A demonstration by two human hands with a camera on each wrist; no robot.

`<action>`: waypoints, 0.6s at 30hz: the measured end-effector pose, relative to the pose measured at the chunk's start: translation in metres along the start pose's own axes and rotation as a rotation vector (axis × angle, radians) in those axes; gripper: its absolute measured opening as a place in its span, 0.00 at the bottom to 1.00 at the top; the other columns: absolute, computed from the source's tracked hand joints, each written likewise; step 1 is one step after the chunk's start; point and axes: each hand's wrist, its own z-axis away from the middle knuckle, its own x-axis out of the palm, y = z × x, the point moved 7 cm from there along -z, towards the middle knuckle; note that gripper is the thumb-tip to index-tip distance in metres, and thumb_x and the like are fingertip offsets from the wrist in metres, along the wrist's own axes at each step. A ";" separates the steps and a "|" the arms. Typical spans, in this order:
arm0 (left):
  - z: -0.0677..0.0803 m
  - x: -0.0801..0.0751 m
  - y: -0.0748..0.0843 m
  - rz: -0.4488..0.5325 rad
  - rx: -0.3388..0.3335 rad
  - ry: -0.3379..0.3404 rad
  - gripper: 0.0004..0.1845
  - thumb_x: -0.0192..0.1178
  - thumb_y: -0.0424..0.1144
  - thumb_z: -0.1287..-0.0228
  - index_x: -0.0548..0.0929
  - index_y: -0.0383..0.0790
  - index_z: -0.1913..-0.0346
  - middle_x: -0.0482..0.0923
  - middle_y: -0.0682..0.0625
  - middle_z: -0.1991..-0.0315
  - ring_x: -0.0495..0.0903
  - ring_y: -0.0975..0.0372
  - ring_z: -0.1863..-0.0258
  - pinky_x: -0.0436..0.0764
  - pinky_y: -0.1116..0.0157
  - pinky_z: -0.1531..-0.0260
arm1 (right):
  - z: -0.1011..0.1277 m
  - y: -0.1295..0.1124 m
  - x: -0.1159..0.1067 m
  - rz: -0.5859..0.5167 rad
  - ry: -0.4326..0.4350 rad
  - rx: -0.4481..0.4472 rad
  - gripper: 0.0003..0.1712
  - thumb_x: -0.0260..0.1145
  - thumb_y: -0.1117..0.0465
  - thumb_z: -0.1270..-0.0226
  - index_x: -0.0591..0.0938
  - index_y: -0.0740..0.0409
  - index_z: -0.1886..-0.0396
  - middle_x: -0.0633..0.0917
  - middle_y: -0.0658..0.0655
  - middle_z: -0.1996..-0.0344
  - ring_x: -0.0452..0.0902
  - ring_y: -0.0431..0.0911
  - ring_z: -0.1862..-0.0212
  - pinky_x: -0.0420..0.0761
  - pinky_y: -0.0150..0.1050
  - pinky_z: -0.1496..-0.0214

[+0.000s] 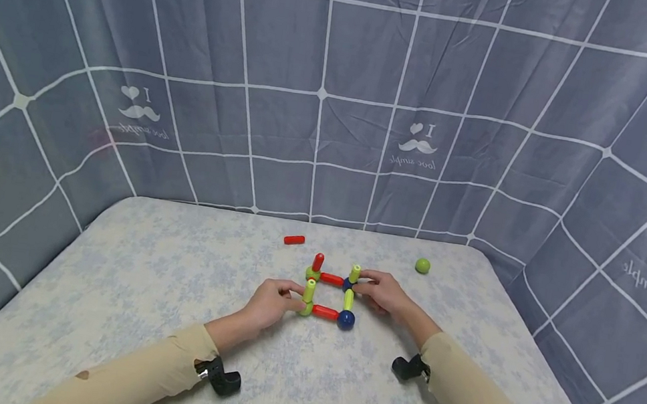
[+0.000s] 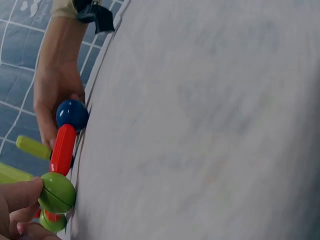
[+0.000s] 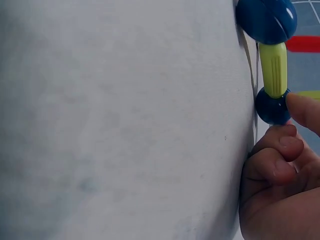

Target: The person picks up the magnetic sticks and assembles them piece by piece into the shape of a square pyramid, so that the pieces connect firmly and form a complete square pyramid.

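Two hands work on a small toy frame (image 1: 329,294) of balls and sticks, which stands near the middle of the table (image 1: 139,274), and I describe everything from this frame. The left hand (image 1: 270,303) is at its left near corner, fingers pinching the upright green stick (image 1: 309,290) above the green ball (image 2: 57,192), probably to keep that corner steady. The right hand (image 1: 385,293) is at the far right corner, fingertips closed on the blue ball (image 3: 272,106) under another green stick (image 1: 354,274), so the frame is braced from both sides. Behind the frame, a loose red stick (image 1: 294,239) lies apart, and to the far right of the frame rests a single green ball (image 1: 423,265), both within reach.
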 end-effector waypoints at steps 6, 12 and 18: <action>-0.012 -0.013 -0.002 -0.040 -0.013 0.015 0.13 0.71 0.36 0.42 0.90 0.43 0.53 0.70 0.52 0.75 0.64 0.62 0.79 0.64 0.66 0.77 | 0.012 -0.001 -0.001 0.081 0.039 -0.024 0.20 0.72 0.56 0.36 0.82 0.54 0.45 0.70 0.49 0.84 0.58 0.41 0.85 0.61 0.35 0.81; -0.029 -0.021 0.000 -0.093 -0.030 -0.059 0.14 0.69 0.36 0.38 0.89 0.43 0.50 0.75 0.50 0.70 0.67 0.61 0.75 0.66 0.66 0.75 | 0.031 -0.002 0.002 0.179 0.085 -0.042 0.17 0.72 0.54 0.36 0.81 0.54 0.51 0.70 0.49 0.83 0.60 0.41 0.83 0.62 0.35 0.80; -0.045 -0.025 0.002 -0.128 -0.020 -0.109 0.15 0.67 0.35 0.36 0.88 0.43 0.46 0.75 0.49 0.69 0.62 0.61 0.80 0.62 0.66 0.80 | 0.052 -0.005 0.014 0.219 0.113 -0.038 0.17 0.73 0.52 0.37 0.79 0.54 0.56 0.70 0.50 0.83 0.62 0.43 0.81 0.62 0.36 0.78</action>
